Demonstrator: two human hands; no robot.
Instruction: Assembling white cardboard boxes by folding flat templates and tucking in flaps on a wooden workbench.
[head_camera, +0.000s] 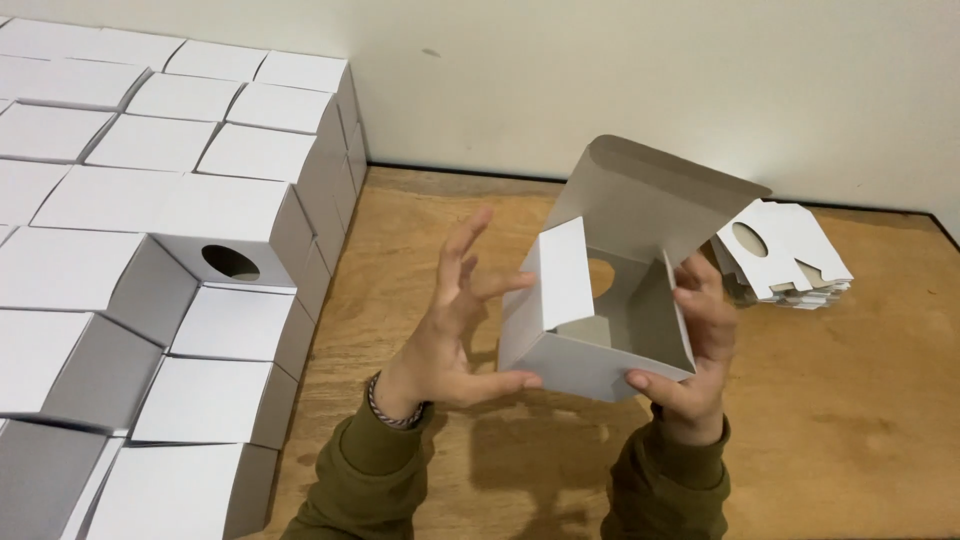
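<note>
I hold a white cardboard box (585, 365) above the wooden table (860, 400), its top open and its big lid flap standing up behind. A round hole shows in its far inner wall. My right hand (700, 350) grips the box's right wall, thumb at the lower front edge. My left hand (450, 330) is beside the box's left side with fingers spread; its thumb touches the lower left corner and its fingertips are near the side flap.
Many folded white boxes (180, 200) are stacked in rows along the left, one showing a round hole (230, 263). A pile of flat unfolded box blanks (785, 255) lies on the table at the back right. A pale wall runs behind.
</note>
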